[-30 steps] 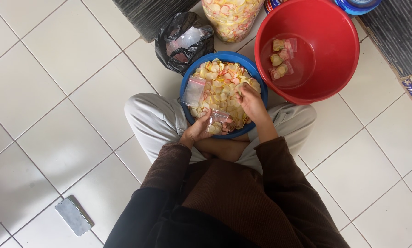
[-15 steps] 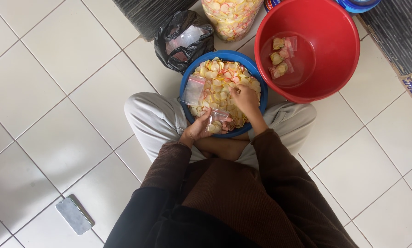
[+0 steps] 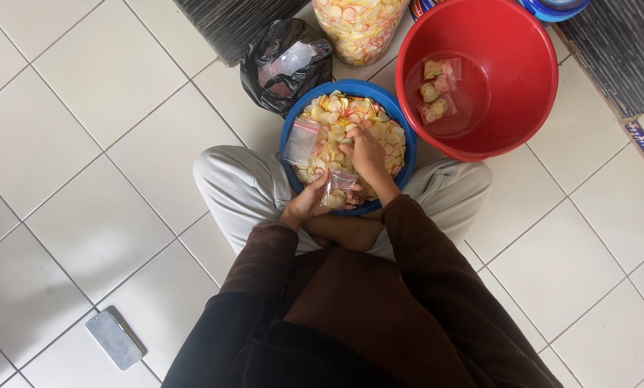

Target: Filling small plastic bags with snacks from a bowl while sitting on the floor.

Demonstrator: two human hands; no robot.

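I sit cross-legged on a tiled floor with a blue bowl (image 3: 290, 128) of pale yellow and pink chips (image 3: 336, 111) between my knees. My left hand (image 3: 307, 202) holds a small clear plastic bag (image 3: 336, 188), partly filled with chips, at the bowl's near rim. My right hand (image 3: 363, 152) rests on the chips in the middle of the bowl, fingers curled over a few of them just above the bag. An empty clear bag (image 3: 302, 141) lies on the chips at the bowl's left side.
A red tub (image 3: 512, 108) at the upper right holds three filled small bags (image 3: 434, 90). A black plastic bag (image 3: 282, 61) and a large clear sack of chips (image 3: 359, 25) stand behind the bowl. A phone (image 3: 116, 338) lies on the floor at lower left. Dark mats border the top.
My right hand has moved left across the chips, from the bowl's right side to just above the bag. My left hand and the small bag have stayed put.
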